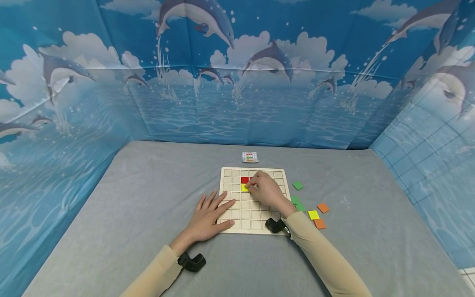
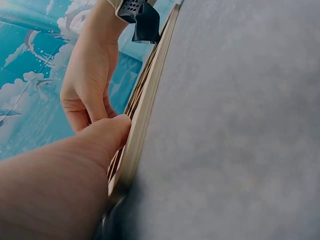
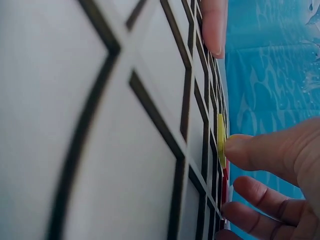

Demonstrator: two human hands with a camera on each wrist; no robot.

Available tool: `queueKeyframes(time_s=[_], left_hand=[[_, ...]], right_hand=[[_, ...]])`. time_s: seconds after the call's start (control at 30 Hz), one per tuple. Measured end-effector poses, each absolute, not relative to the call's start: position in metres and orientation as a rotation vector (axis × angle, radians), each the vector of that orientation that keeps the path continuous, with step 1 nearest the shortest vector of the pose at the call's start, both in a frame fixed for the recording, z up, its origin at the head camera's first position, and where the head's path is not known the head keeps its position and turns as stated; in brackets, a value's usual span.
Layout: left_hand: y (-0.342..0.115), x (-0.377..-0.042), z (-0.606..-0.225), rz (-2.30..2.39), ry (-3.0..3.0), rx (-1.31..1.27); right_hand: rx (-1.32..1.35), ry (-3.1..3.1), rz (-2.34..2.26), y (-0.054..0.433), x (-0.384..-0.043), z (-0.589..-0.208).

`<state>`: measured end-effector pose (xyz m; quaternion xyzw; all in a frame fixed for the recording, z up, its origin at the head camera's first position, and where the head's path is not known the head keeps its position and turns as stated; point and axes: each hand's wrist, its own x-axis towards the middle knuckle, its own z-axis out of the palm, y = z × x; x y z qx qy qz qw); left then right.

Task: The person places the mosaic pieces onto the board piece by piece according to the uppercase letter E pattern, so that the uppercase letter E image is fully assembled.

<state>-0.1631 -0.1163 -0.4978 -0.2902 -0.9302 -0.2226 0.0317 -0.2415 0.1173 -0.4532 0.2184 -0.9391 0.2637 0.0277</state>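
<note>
My right hand (image 1: 265,189) is over the upper middle of a pale wooden grid board (image 1: 245,214). Its thumb (image 3: 239,151) is at a yellow tile (image 3: 221,137), which lies in the grid below a red tile (image 1: 244,180). The other fingertips reach the board beside the red squares, with a gap between them and the thumb. A second red tile shows partly behind the hand. Fingers spread, my left hand (image 1: 207,218) rests on the board's left edge; its thumb lies near the lower left corner (image 2: 122,127). Whatever lies directly under the right hand is hidden.
Right of the board lie loose green tiles (image 1: 298,185), a yellow tile (image 1: 313,215) and orange tiles (image 1: 323,207). A small card with a coloured grid (image 1: 250,157) lies behind the board. Grey cloth (image 1: 156,185) covers the table; a dolphin-print curtain (image 1: 222,111) surrounds it.
</note>
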Motion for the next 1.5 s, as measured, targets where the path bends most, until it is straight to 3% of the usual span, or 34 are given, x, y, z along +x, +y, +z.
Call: queueKeyframes(time_s=[0.63,0.9,1.5], left_hand=[[-0.117,-0.165,-0.495,-0.694,-2.856,-0.911],[-0.119,-0.166,-0.497,-0.709,-2.836,-0.915],[-0.119,-0.165,-0.495,-0.721,-2.849,-0.918]], right_hand=[[0.732,-2.844,0.854,0.155,-0.235,-0.446],[0.542,-2.885,0.966,0.192,-0.239,-0.446],[0.158,-3.055,0.668,0.240,-0.244,-0.448]])
